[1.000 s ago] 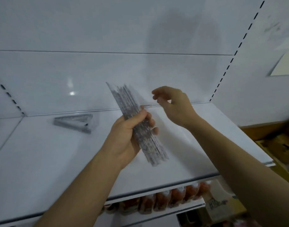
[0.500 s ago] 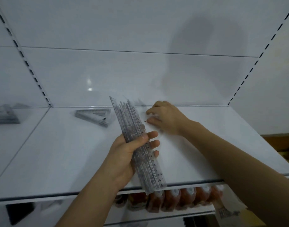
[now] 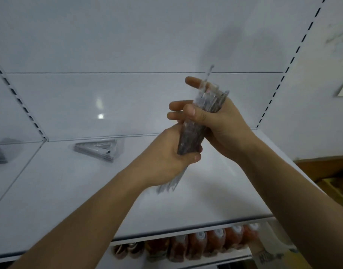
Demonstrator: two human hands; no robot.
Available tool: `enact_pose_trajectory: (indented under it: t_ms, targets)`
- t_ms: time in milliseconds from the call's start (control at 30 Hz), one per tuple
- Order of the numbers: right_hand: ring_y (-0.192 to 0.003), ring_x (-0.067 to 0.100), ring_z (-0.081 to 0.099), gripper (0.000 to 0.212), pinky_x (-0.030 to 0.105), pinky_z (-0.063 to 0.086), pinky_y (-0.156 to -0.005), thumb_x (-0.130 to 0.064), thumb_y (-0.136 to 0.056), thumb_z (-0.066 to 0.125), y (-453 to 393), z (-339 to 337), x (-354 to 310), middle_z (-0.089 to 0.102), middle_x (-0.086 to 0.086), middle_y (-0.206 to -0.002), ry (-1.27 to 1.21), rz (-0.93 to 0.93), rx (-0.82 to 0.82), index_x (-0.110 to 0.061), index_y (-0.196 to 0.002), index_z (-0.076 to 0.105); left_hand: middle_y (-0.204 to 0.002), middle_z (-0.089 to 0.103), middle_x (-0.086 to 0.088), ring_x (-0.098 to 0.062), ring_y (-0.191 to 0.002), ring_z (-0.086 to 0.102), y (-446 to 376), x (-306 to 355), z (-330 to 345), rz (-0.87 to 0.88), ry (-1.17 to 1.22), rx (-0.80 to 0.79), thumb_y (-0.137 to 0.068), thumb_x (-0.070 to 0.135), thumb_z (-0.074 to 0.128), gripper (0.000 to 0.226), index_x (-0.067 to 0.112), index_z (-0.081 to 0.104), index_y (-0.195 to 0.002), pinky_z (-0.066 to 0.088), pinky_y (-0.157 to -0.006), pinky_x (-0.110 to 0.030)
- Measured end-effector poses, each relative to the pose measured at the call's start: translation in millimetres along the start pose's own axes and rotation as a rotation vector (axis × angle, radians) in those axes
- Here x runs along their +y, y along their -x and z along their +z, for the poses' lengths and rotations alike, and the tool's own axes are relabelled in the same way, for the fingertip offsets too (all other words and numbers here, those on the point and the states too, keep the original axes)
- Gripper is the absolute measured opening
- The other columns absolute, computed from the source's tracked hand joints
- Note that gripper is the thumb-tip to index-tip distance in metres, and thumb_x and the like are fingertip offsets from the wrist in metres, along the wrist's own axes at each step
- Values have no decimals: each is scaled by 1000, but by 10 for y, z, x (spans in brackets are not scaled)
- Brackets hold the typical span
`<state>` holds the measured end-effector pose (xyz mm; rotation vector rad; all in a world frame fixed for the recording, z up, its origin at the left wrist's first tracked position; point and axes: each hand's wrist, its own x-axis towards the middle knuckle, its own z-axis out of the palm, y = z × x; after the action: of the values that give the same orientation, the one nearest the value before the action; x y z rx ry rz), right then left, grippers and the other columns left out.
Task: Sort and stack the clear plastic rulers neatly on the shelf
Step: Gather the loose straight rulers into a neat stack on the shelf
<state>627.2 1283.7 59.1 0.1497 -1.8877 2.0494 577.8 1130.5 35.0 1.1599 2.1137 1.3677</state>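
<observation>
Two hands clamp the ruler bundle [image 3: 194, 136]: left hand [image 3: 166, 158] low, right hand [image 3: 221, 121] high; stiff, slick, light; grip mid-length.

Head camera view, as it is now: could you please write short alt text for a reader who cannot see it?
Two hands hold a bundle of clear rulers above a white shelf: the left hand grips its lower end, the right hand its upper end. A stack of clear set squares lies further back on the shelf, to the left.

A shop: white slotted display shelving [image 3: 186, 200], stocked goods [image 3: 195, 245].
</observation>
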Motion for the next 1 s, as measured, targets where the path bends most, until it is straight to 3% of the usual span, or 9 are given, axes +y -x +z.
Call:
enact_pose_trajectory:
  t_ms: [133,233,300,400,600,733,900,1000]
  targets:
    - [-88,36,74,36,44,60,-85,-3,-76,81,117,-95,-34,73,16,-92,-87,-26,141,-7,-108,65,-90,73,4,-13,-86,71,-161,-9,188,-59,24,-21,-86,25,79,20,24,68,-103,61,-85,-35]
    - [-83,37,74,23,47,61,-82,4,-77,79,151,-194,-52,72,17,-86,-4,-60,167,-4,-94,66,-94,76,9,-13,-92,73,-199,-63,280,-143,119,-70,-80,25,84,31,26,71,-107,58,-93,-37]
    - [-87,34,75,22,49,61,-86,3,-79,81,133,-225,-133,75,16,-89,189,-140,81,-1,-96,67,-97,77,11,-11,-94,73,-219,-86,372,-166,155,-82,-77,23,86,38,23,71,-112,57,-93,-33]
    - [-91,24,76,30,43,61,-87,-3,-80,83,82,-187,-210,77,10,-97,370,-134,-73,0,-105,66,-95,78,8,-10,-90,74,-256,-162,493,-158,252,30,-75,16,87,34,17,75,-107,58,-82,-22]
    - [-91,17,75,38,31,61,-83,-8,-78,85,27,-179,-93,77,1,-96,393,-53,-101,-4,-111,65,-89,77,17,-6,-83,74,-198,-327,628,-172,382,116,-71,3,87,40,26,69,-99,54,-60,-17]
    - [-90,20,75,34,31,60,-84,-6,-80,83,22,-156,-40,77,4,-96,374,-67,-122,-4,-109,65,-83,77,12,-11,-72,74,-233,-347,657,-149,385,150,-70,4,87,36,28,70,-89,56,-54,-23]
    - [-94,28,75,30,47,60,-90,-4,-81,81,21,-189,13,77,10,-99,253,-91,-70,-5,-107,66,-90,78,4,-16,-83,76,-265,-354,604,-155,334,111,-73,7,87,27,20,75,-94,58,-61,-24]
    - [-95,32,75,30,50,59,-90,-3,-84,77,-16,-300,30,75,13,-99,136,-52,11,-4,-110,63,-97,78,-3,-20,-93,75,-311,-270,394,-192,256,-65,-76,6,86,30,8,75,-104,60,-82,-30]
